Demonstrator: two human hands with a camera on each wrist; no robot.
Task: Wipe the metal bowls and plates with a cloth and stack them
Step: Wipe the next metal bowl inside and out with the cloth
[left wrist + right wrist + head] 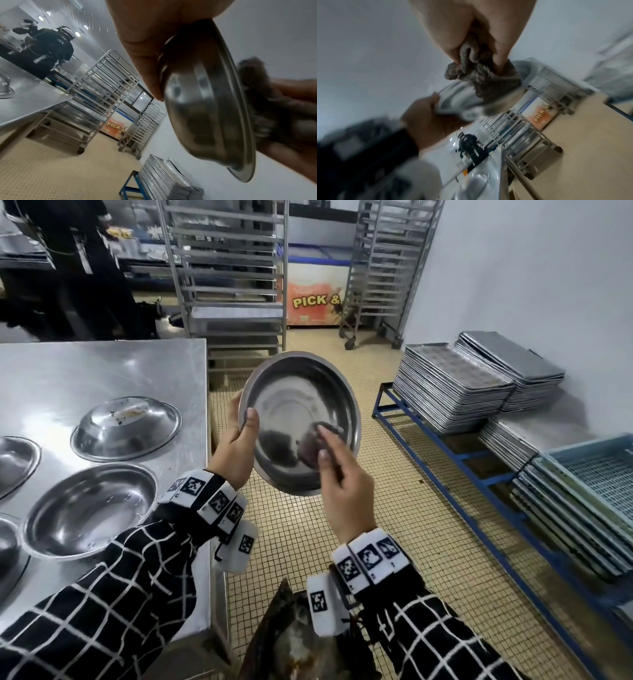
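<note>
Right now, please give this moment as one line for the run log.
step: wiping inside | left hand: holds bowl by rim, above floor | right hand: presses cloth in bowl | table: other bowls unstacked

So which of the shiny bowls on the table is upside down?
The far bowl on the steel table, with brown smudges on its raised bottom. The nearer bowl sits open side up.
</note>
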